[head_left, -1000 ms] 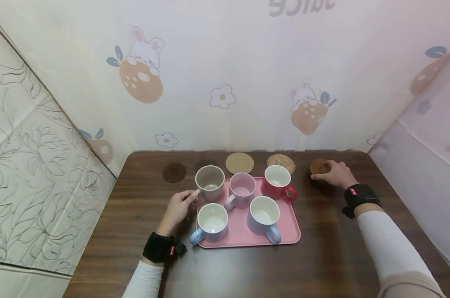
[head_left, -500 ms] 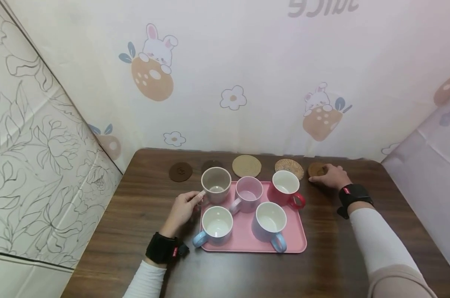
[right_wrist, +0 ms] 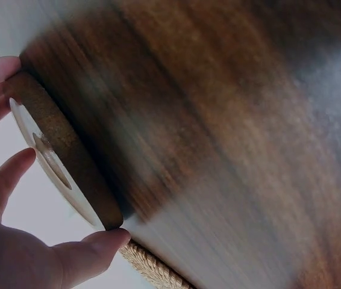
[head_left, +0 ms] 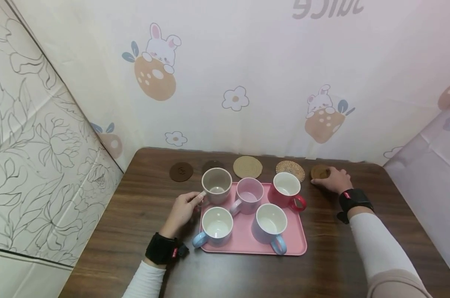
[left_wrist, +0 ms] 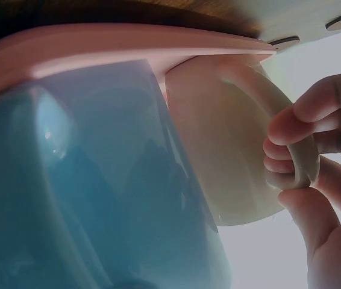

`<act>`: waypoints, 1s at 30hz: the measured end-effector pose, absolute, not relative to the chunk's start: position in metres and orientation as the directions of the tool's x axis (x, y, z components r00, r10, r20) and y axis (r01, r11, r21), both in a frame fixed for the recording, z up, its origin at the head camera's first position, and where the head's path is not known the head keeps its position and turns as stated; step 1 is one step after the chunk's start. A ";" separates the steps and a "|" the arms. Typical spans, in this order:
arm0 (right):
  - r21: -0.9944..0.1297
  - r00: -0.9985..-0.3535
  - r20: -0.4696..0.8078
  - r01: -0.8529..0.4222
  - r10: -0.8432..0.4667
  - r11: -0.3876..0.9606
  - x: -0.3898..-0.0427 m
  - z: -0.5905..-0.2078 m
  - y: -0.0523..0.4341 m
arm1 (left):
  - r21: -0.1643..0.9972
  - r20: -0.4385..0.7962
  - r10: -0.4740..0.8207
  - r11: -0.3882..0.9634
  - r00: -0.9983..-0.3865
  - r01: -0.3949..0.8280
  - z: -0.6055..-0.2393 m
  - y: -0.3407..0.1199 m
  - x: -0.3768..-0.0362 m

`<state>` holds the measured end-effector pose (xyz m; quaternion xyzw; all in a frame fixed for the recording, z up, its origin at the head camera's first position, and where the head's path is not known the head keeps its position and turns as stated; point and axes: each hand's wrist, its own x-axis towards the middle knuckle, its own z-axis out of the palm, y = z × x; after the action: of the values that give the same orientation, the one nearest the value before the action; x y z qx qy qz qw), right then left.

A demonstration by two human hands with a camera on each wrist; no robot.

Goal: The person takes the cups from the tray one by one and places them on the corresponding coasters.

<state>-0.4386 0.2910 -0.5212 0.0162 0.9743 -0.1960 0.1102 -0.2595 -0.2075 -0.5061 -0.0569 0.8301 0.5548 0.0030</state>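
My left hand [head_left: 194, 198] pinches the handle [left_wrist: 298, 158] of a beige mug [head_left: 216, 185] at the back left corner of a pink tray [head_left: 243, 231]. In the left wrist view its fingers [left_wrist: 291, 129] curl round that handle, and a blue mug [left_wrist: 98, 180] fills the foreground. My right hand [head_left: 323, 179] grips a round cork coaster [head_left: 319, 171] at the back right of the table. In the right wrist view the coaster [right_wrist: 59, 153] sits between thumb and fingers, flat on the wood.
The tray also carries a pink mug [head_left: 249, 193], a red mug [head_left: 286, 188] and two blue-handled mugs [head_left: 217, 225] [head_left: 271, 223]. Along the back edge lie a woven coaster [head_left: 290, 170], a tan coaster [head_left: 247, 167] and two dark coasters [head_left: 181, 171] [head_left: 212, 166]. Cloth walls enclose the table.
My right hand has slid the cork coaster left, nearer the woven coaster. My left hand keeps its hold on the beige mug's handle. The head view has shifted slightly.
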 end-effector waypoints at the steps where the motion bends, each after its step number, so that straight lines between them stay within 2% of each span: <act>1: -0.376 -0.975 -0.222 0.078 -0.008 0.923 -0.436 -0.522 0.293 | 0.921 -0.072 -0.085 0.376 -0.994 -0.099 -0.506 -0.207 -0.260; 9: -0.403 -0.979 -0.202 0.110 0.029 0.909 -0.422 -0.526 0.295 | 0.917 -0.083 -0.057 0.386 -0.995 -0.099 -0.506 -0.209 -0.267; 17: -0.491 -0.998 -0.065 0.024 -0.009 0.871 -0.424 -0.491 0.278 | 0.917 -0.061 -0.052 0.391 -0.997 -0.076 -0.500 -0.224 -0.287; 30: -0.601 -0.996 -0.036 -0.044 -0.082 0.798 -0.409 -0.459 0.239 | 0.905 -0.066 -0.079 0.415 -0.995 -0.092 -0.502 -0.243 -0.299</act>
<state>-0.4090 0.2392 -0.4591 -0.0334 0.9476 -0.3162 0.0302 -0.2993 -0.2430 -0.5022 -0.0509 0.8410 0.5386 0.0064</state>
